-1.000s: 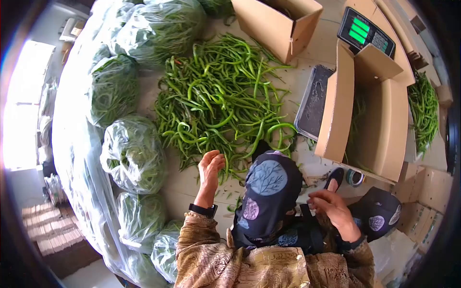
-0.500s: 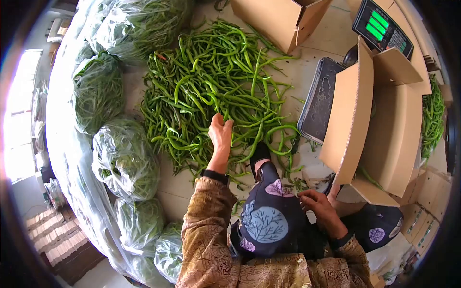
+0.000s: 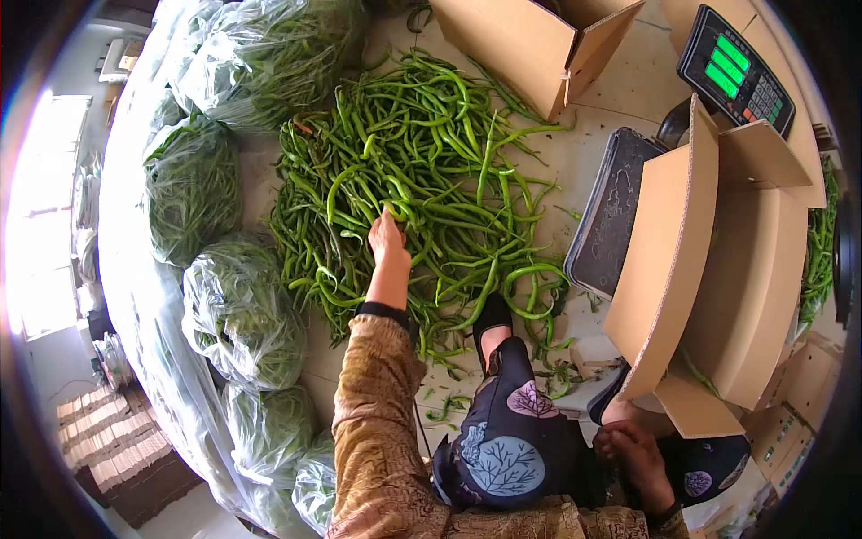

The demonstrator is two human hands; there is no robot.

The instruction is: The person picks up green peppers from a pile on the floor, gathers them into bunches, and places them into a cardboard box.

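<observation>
A broad heap of long green chili peppers [image 3: 449,117] lies loose on the floor in front of me. My left hand [image 3: 388,241] reaches down into the middle of it, its fingers pinched at a curved green chili pepper [image 3: 397,210]. My right hand [image 3: 636,454] rests low by my right knee, fingers curled inward; whatever may be inside that fist is hidden. Just beyond it stands an open cardboard box [image 3: 759,269], tipped toward me, with a green pepper [image 3: 699,370] visible inside.
Clear plastic bags of green peppers [image 3: 242,310] line the left side. A scale platform [image 3: 615,211] sits under the box's left edge, its lit display [image 3: 732,67] behind. Another cardboard box [image 3: 512,49] stands at the back. Stacked flat cardboard [image 3: 108,445] lies lower left.
My left hand has shifted slightly left within the heap. My right hand has dropped lower toward my knee, and its fingers have curled in. The whole view has tilted slightly.
</observation>
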